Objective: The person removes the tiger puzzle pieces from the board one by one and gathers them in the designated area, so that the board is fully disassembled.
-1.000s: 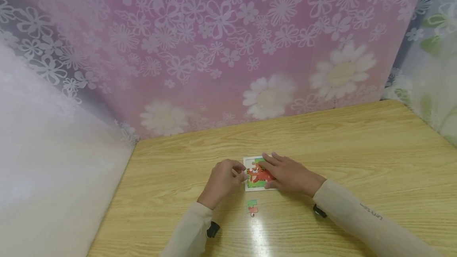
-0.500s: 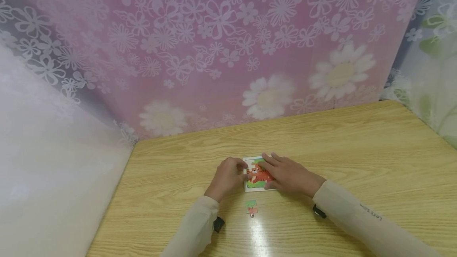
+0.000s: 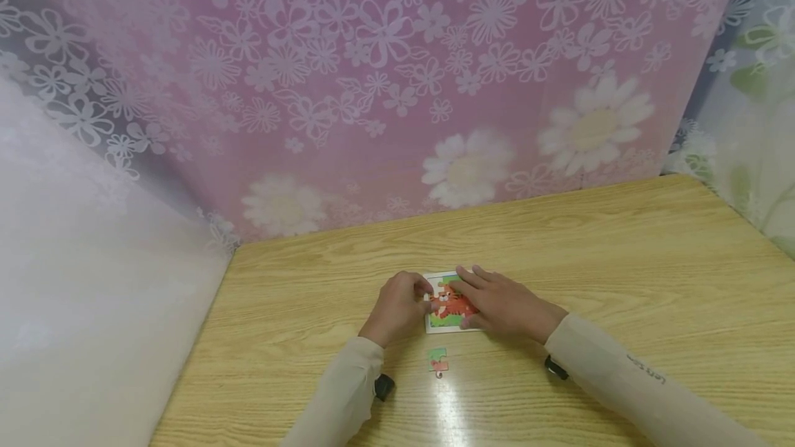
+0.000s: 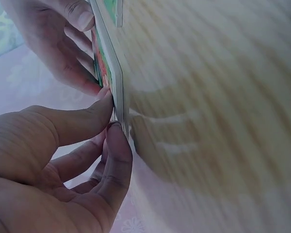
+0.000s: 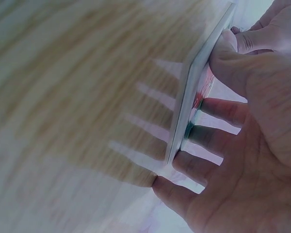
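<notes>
A jigsaw puzzle board (image 3: 451,310) with a tiger picture and a white border lies on the table. A pale gap (image 3: 434,287) shows at its upper left. My left hand (image 3: 394,308) is at the board's left edge; in the left wrist view its thumb and a curled finger pinch that edge. Whether a piece is also between them is hidden. My right hand (image 3: 506,302) rests on the right part of the board with fingers spread, covering some of the picture. Nearer to me lies a loose green and red puzzle piece (image 3: 437,359).
The wooden table (image 3: 590,247) runs back to a pink flowered curtain (image 3: 373,88). Pale curtains hang at the left and right sides. A light reflection shows on the tabletop just in front of the loose piece.
My left hand has moved slightly to the right and away from me, and its thumb and finger have closed in on the board's left edge. The right hand has stayed in place.
</notes>
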### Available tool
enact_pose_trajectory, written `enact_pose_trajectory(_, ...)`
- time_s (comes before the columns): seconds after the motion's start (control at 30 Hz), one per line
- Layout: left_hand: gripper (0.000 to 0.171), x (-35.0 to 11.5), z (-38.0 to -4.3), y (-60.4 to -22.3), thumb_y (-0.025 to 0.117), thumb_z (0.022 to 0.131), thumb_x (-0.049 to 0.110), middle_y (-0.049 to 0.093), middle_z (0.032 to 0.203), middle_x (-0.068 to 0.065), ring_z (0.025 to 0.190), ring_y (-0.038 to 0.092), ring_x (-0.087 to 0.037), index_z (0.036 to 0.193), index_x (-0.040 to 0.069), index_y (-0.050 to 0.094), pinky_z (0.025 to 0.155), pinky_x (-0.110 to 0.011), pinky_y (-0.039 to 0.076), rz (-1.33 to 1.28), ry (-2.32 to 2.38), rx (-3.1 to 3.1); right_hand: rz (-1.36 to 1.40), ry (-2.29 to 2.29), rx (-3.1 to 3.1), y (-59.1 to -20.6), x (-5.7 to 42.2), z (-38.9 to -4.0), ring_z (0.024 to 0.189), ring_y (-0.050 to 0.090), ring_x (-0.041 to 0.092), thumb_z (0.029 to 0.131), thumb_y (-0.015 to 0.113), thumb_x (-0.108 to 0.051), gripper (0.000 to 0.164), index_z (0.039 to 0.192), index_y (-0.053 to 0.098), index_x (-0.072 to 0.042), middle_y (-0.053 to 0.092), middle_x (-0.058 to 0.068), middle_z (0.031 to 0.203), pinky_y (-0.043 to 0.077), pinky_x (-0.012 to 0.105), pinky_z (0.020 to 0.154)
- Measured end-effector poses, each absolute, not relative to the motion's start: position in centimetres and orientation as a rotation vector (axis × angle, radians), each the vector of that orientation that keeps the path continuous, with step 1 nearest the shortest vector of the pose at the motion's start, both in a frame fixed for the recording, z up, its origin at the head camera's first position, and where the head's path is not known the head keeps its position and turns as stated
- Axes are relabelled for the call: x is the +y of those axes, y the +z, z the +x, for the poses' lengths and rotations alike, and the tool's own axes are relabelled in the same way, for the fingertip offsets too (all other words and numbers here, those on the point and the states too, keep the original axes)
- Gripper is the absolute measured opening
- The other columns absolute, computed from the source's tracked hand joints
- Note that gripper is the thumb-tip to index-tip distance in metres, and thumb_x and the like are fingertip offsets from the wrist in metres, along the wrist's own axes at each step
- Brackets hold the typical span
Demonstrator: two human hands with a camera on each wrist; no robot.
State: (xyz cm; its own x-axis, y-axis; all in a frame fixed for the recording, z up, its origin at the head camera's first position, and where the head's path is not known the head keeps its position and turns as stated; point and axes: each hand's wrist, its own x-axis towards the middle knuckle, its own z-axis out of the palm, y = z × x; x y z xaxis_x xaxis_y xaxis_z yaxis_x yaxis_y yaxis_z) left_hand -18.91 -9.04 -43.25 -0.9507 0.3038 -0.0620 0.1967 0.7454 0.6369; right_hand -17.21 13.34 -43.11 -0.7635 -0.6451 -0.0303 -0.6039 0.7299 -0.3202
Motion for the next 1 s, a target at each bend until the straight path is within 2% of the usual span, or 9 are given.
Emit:
enact_pose_trajectory(0.37,0.014,-8.9,-18.8,-43.3,0.082,0.087,0.012,0.068,0.091,-0.001,0.083,0.063,-0.013,0.097,0.006,0.072,0.076,-0.032,0.054,0.400,1.038,2.814,-1.045,-0.426,2.802,-43.3,13.3,-17.4,0.142,0.033,0.051,0.097,0.067,-0.040,0.070,0.150,0.044,-0.002,0.034,0.026,0.158,0.033,0.060,0.111)
enact_pose_trajectory(0.6,0.001,-8.9,-18.2,-42.9,0.074,0.093,0.007,0.069,0.087,0.001,0.076,0.063,-0.010,0.092,0.007,0.073,0.066,-0.026,0.052,0.365,1.134,2.821,-1.045,-0.428,2.792,-43.4,13.2,-17.4,0.142,0.032,0.051,0.097,0.066,-0.041,0.070,0.150,0.044,-0.002,0.033,0.026,0.158,0.032,0.061,0.111)
enact_pose_trajectory(1.0,0.004,-9.4,-17.7,-42.8,0.073,0.094,0.006,0.071,0.087,0.000,0.067,0.059,-0.007,0.091,0.009,0.074,0.058,-0.023,0.050,0.454,1.188,2.869,-1.015,-0.415,2.798,-43.2,13.2,-17.4,0.143,0.032,0.050,0.096,0.067,-0.041,0.070,0.151,0.044,-0.004,0.033,0.024,0.159,0.032,0.061,0.112)
